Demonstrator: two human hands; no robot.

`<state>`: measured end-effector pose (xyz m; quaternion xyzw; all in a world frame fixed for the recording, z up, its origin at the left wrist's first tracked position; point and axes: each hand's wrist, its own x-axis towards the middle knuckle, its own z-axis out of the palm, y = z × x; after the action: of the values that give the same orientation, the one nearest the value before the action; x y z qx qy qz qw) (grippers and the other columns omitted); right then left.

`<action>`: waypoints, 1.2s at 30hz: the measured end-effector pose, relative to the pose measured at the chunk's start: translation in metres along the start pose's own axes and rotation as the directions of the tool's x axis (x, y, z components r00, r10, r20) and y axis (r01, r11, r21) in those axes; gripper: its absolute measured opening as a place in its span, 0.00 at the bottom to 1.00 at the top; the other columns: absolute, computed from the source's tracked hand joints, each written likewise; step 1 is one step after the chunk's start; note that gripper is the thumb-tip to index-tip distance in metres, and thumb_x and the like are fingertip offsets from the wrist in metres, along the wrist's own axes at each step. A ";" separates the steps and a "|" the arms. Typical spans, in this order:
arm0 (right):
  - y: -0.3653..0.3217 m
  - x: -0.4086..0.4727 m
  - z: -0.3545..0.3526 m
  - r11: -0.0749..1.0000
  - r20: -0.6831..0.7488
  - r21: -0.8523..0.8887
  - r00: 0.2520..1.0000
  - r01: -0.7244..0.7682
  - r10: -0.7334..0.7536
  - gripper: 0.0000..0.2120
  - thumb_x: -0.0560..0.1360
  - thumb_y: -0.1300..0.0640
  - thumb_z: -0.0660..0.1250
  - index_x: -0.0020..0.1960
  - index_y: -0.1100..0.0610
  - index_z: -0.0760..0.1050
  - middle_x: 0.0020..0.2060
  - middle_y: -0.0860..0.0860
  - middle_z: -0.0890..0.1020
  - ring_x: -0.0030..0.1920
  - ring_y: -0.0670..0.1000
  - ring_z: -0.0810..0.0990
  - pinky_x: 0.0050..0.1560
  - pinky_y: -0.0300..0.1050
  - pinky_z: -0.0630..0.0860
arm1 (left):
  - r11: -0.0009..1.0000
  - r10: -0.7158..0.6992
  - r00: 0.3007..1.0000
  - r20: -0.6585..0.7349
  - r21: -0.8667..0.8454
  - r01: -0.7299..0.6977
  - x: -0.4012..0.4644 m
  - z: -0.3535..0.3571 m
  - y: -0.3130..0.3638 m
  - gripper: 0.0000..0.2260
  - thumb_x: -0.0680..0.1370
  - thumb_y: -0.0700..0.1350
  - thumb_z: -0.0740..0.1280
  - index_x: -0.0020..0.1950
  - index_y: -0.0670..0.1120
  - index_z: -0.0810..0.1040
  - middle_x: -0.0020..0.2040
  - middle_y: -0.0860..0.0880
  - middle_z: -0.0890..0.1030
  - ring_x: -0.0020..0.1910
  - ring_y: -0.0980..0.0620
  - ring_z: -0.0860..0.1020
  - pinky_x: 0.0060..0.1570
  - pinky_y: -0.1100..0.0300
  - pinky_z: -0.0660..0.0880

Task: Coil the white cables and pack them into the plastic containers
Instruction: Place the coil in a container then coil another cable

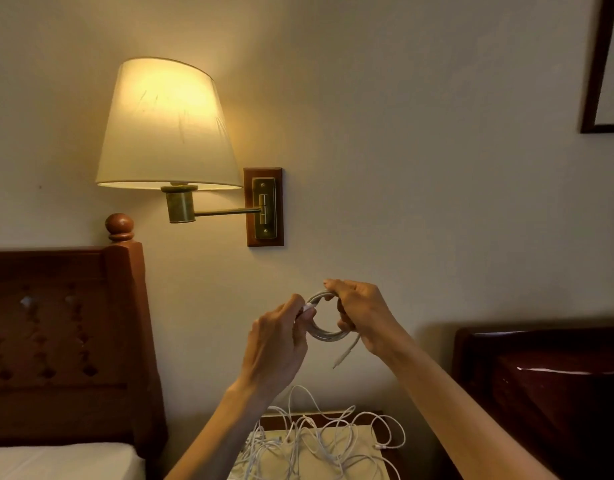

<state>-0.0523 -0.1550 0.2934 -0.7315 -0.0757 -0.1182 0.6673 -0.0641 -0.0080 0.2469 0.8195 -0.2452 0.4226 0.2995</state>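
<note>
Both hands (277,344) (362,315) grip a coiled white cable (321,332), seemingly above tangled cables (319,441).

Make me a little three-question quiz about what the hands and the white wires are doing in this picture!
1. True or false: both hands hold the coiled cable up in the air, in front of the wall.
2. Where is the tangled pile of white cables? A) on the bed B) on the small table below the hands C) hanging from the wall lamp
3. Fill in: one loose end of the coil dangles below the ____ hand.

Key
1. True: the left hand pinches one side and the right hand grips the other.
2. B, on the bedside table.
3. Right.
</note>
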 end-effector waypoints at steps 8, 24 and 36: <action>-0.009 0.006 0.008 0.991 -0.182 0.044 0.977 0.123 -0.113 0.17 0.75 0.56 0.70 0.29 0.57 0.73 0.21 0.47 0.68 0.27 0.48 0.67 0.32 0.44 0.72 | 0.985 0.155 0.980 -0.124 0.099 -0.144 -0.004 -0.008 0.016 0.11 0.82 0.49 0.59 0.52 0.45 0.77 0.39 0.53 0.81 0.31 0.58 0.78 0.28 0.63 0.75; 0.000 0.000 0.020 0.991 -0.043 -0.063 0.992 0.115 -0.118 0.18 0.76 0.44 0.67 0.37 0.57 0.73 0.27 0.50 0.74 0.29 0.48 0.72 0.35 0.43 0.74 | 0.770 -0.330 0.847 0.417 -0.399 0.497 0.020 -0.015 -0.001 0.12 0.83 0.39 0.54 0.49 0.44 0.78 0.44 0.43 0.77 0.44 0.48 0.73 0.47 0.59 0.70; -0.004 -0.003 0.011 0.990 0.192 -0.012 0.972 0.139 -0.134 0.17 0.84 0.60 0.50 0.52 0.58 0.77 0.38 0.53 0.80 0.40 0.51 0.79 0.44 0.41 0.78 | 0.848 -0.420 0.905 0.065 -0.328 0.416 0.020 -0.002 0.011 0.15 0.84 0.49 0.53 0.44 0.47 0.74 0.34 0.48 0.74 0.30 0.56 0.69 0.28 0.68 0.68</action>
<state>-0.0555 -0.1433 0.2950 -0.7410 -0.1878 -0.0941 0.6378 -0.0616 -0.0172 0.2673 0.7882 -0.1277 0.3035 0.5199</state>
